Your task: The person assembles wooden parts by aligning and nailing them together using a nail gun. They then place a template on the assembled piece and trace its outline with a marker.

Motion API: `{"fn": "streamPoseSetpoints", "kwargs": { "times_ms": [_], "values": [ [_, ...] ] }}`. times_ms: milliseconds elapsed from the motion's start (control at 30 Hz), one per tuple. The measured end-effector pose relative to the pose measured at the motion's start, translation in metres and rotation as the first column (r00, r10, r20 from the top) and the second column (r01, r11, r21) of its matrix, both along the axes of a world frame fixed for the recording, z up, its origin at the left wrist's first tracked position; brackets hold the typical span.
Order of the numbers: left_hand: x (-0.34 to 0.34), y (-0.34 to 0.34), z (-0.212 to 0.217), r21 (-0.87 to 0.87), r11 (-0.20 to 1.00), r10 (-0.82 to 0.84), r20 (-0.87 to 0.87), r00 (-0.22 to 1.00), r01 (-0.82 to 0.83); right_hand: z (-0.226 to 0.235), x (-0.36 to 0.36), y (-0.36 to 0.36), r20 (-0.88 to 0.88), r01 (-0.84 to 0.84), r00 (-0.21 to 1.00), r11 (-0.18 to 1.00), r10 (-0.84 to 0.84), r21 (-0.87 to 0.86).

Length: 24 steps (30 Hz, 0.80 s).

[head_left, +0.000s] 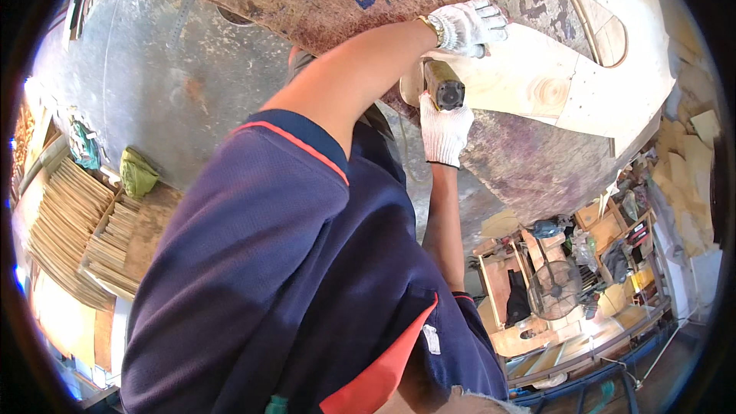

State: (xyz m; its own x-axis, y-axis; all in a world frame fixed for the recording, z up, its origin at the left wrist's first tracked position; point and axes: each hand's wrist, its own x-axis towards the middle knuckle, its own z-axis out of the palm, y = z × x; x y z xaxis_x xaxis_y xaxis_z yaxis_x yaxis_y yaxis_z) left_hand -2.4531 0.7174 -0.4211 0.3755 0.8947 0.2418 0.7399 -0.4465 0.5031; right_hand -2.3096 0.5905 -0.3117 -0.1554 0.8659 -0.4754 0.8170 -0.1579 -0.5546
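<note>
A white knitted glove covers my left hand [466,26], which lies with fingers stretched out at the near edge of a pale plywood panel [529,80]. My right hand [446,134], also gloved, is closed on a hand-held power tool [443,84]. Its body is olive-yellow with a round black end facing me, and the tool's exact kind cannot be made out. The tool sits at the panel's rounded left end, just below my left hand. My right fingers are partly hidden behind it.
Under the panel is a worn workbench [307,4] stained red and blue. A curved wooden piece [611,38] lies at its far right. Stacked boards [69,222] and a green bag [138,172] stand left. A fan [556,289] stands among wood scraps at lower right.
</note>
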Motion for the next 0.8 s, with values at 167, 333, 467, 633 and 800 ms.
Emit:
{"fn": "streamPoseSetpoints", "kwargs": {
  "times_ms": [167,333,467,633,800],
  "values": [
    [-0.018,0.009,-0.008,-0.002,0.99,-0.144,0.025,0.989,0.144,0.001,0.004,0.004,0.104,-0.068,0.992,0.997,0.065,0.025],
    [-0.015,0.007,-0.011,0.016,0.993,-0.118,-0.02,0.993,0.118,0.002,0.003,0.007,0.126,-0.05,0.991,0.996,0.04,0.074],
    [-0.014,0.01,-0.012,-0.017,0.987,-0.163,-0.057,0.985,0.162,0.005,-0.003,0.013,0.12,-0.107,0.989,0.984,0.09,0.141],
    [-0.012,0.009,-0.014,0.001,0.989,-0.147,-0.021,0.989,0.147,0.013,-0.011,0.024,0.064,-0.083,0.995,0.993,0.078,0.088],
    [-0.014,0.009,-0.01,0.037,0.991,-0.131,-0.011,0.991,0.132,0.016,-0.017,0.03,0.057,-0.074,0.996,0.996,0.07,0.059]
  ]
}}
